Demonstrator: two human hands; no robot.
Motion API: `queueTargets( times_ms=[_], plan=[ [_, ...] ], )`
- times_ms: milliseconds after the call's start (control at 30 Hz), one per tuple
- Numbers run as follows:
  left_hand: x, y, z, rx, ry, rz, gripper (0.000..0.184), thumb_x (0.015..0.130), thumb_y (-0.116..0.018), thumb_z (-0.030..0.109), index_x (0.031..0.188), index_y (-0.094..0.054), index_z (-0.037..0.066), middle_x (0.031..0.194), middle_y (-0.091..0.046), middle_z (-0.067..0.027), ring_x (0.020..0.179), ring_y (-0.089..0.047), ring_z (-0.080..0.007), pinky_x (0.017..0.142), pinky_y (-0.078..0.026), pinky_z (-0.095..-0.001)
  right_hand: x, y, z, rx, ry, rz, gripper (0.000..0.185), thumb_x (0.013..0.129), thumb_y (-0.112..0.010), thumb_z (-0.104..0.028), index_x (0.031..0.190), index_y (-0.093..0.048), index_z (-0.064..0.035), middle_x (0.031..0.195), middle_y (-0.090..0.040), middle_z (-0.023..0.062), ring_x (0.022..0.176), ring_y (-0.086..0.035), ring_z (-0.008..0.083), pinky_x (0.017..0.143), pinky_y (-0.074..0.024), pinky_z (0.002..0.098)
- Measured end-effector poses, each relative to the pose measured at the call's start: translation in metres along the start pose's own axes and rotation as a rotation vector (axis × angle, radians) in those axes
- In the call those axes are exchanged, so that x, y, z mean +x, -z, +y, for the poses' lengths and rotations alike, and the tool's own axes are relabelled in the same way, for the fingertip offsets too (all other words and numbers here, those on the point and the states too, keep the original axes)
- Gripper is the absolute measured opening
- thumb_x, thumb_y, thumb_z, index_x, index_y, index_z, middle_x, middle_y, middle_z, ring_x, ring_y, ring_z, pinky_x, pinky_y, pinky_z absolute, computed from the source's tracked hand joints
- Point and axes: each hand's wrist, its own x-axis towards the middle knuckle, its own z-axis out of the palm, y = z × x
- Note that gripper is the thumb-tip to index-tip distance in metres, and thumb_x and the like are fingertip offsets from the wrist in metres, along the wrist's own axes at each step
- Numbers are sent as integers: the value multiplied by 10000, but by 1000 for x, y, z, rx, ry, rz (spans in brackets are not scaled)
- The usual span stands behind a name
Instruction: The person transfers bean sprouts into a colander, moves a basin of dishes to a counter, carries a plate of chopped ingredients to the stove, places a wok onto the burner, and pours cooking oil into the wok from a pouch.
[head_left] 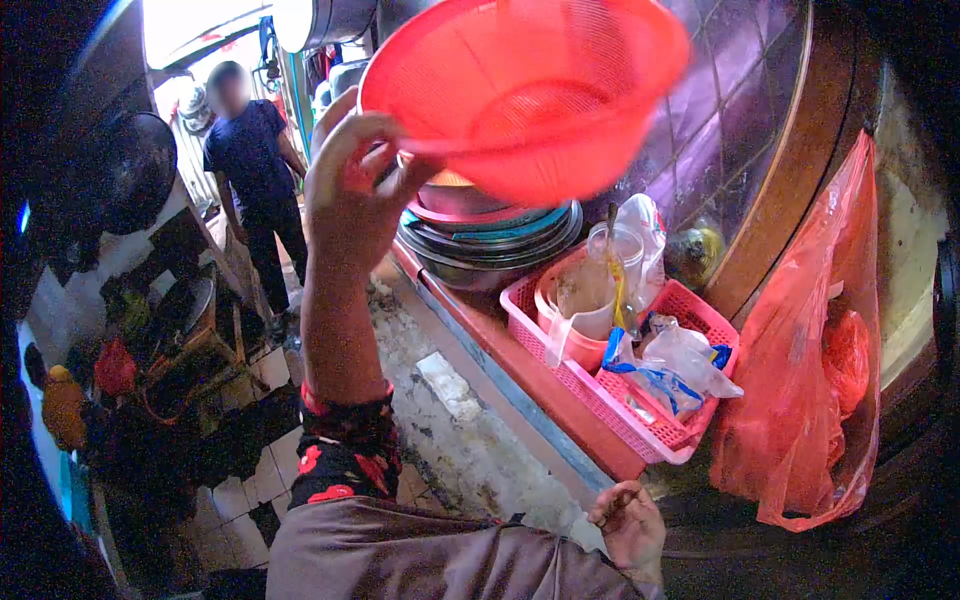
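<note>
My left hand (355,185) is raised and pinches the rim of a red plastic colander (540,100), tilted so that its inside shows. Behind and below the colander, metal basins (490,248) are stacked on a reddish ledge. My right hand (628,525) is low, near the front end of the ledge, with its fingers curled; whether it holds anything cannot be made out. Between the stack and my right hand sits a pink basket (590,395) with a tub (580,300), a clear cup and plastic packets in it.
A red plastic bag (800,400) hangs at the right. A person (255,160) in dark clothes stands at the back left. A dark wok (130,170) hangs at the left, above a cluttered low area. Tiled floor (240,500) shows at the lower left.
</note>
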Motion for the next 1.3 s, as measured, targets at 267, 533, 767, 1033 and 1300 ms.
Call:
queueTargets(
  times_ms=[267, 533, 767, 1033, 1300],
  plan=[
    [-91, -3, 74, -117, -131, -296, 265, 567, -792, 55, 716, -572, 67, 1327, -324, -217, 1152, -465, -359, 917, -421, -445, -56, 18, -48, -177, 192, -102, 490, 779, -614, -278, 1140, -441, 4, 1033, -548, 152, 910, -547, 277, 818, -444, 407],
    [-169, -57, 143, -442, 213, -940, 206, 594, -784, 127, 744, -644, 108, 1338, -306, -214, 1206, -389, -348, 938, -388, -428, -174, 34, -99, -290, 518, 176, 587, 787, -610, -294, 1239, -378, 1, 1159, -502, 144, 1038, -502, 279, 902, -398, 412],
    [-260, -213, 252, -614, -23, -1308, 309, 639, -761, 136, 928, -649, 129, 1380, -217, -219, 1275, -273, -365, 983, -345, -435, -338, 113, -143, -185, 656, 341, 719, 782, -592, -222, 1369, -232, -16, 1340, -382, 127, 1229, -375, 264, 1023, -290, 405],
    [-410, -341, 383, -1277, 813, -1483, 948, 729, -716, 225, 1398, -57, 92, 1422, -201, -108, 1310, -214, -239, 1044, -231, -389, -499, 157, -151, -306, 942, 1155, 687, 628, -472, 55, 1299, -349, -20, 1247, -472, 84, 1162, -439, 215, 988, -333, 339],
    [-574, -401, 431, -736, 1046, -2310, 382, 710, -608, 81, 1078, -527, 16, 978, -594, -58, 859, -581, -197, 788, -468, -334, -597, 197, -113, -291, 968, 1562, 596, 662, -472, 53, 1247, -408, -42, 1201, -488, 66, 1131, -450, 190, 956, -353, 321]
  ],
)
